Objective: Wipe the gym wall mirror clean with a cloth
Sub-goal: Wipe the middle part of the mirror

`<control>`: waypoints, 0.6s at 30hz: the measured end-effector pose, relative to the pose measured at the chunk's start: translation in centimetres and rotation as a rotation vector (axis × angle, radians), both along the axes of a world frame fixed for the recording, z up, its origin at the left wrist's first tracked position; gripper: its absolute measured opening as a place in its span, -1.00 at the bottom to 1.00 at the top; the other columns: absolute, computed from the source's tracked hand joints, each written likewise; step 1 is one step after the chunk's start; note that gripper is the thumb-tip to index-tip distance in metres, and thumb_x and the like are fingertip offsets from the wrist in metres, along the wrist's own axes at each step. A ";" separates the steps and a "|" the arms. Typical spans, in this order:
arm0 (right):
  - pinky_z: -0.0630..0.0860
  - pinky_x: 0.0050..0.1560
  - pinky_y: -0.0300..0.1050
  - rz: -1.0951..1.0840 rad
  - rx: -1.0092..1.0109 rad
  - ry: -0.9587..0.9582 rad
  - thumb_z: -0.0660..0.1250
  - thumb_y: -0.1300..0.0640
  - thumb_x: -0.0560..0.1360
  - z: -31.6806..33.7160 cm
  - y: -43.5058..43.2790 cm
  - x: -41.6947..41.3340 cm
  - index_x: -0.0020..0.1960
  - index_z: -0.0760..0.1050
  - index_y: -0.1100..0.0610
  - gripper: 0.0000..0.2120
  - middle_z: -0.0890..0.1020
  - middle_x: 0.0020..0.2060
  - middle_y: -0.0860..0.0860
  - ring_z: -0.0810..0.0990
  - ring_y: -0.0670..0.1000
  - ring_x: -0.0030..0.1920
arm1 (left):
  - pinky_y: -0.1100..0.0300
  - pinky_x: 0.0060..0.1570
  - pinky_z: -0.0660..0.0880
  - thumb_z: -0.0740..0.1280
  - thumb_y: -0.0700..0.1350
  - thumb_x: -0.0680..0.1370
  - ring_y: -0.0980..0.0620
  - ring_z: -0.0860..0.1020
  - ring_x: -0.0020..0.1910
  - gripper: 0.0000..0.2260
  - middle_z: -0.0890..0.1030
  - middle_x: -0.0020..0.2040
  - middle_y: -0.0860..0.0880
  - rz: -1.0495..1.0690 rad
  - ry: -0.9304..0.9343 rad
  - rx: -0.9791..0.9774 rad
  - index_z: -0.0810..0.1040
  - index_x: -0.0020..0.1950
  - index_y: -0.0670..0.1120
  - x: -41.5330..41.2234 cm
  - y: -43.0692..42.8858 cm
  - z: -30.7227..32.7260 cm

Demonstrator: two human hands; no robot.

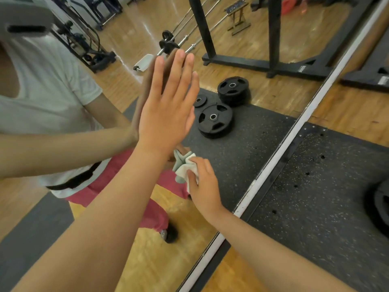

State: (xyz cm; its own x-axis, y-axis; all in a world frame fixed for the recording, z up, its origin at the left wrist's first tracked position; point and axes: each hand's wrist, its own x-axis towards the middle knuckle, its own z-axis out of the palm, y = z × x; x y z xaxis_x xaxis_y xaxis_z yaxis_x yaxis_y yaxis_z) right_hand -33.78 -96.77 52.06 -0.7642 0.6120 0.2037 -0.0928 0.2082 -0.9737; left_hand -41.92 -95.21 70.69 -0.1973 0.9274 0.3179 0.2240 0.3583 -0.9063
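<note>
Where the cloth (pixel 183 165) sits: bunched against the mirror (pixel 273 98), low on the glass, just below the left grip (pixel 166 114) and partly covered by the right grip (pixel 203 186).
Right grip: fingers curled round the cloth, pressing it to the glass; thumb hidden.
Left grip: fully spread, fingers straight, palm flat on the glass, holding nothing.
Cut off: weight plate (pixel 379 205) at the right edge, on the rubber mat (pixel 315 197).
Hard to make out: boundary between cloth and its reflection.
</note>
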 end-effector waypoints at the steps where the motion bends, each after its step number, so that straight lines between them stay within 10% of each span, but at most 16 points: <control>1: 0.48 0.06 -0.07 0.019 0.008 -0.010 0.29 0.28 0.56 0.0 0.4 0.0 0.23 0.44 0.11 -0.74 0.48 0.08 0.02 0.50 0.04 0.09 | -0.21 0.50 0.04 0.07 0.10 0.62 -0.20 0.13 0.57 -0.43 0.12 0.59 -0.22 -0.003 -0.006 -0.007 0.17 0.56 -0.17 0.1 -0.1 0.0; 18: 0.30 -0.17 -0.20 -0.179 -0.062 -0.166 0.28 0.28 0.52 2.6 -1.9 0.3 0.05 0.45 0.09 -0.85 0.47 -0.07 -0.02 0.49 0.01 -0.07 | -0.11 0.55 -0.09 0.10 -0.11 0.59 -0.18 0.09 0.58 -0.46 0.11 0.59 -0.25 -0.003 -0.118 -0.068 0.19 0.56 -0.25 4.1 -16.9 1.2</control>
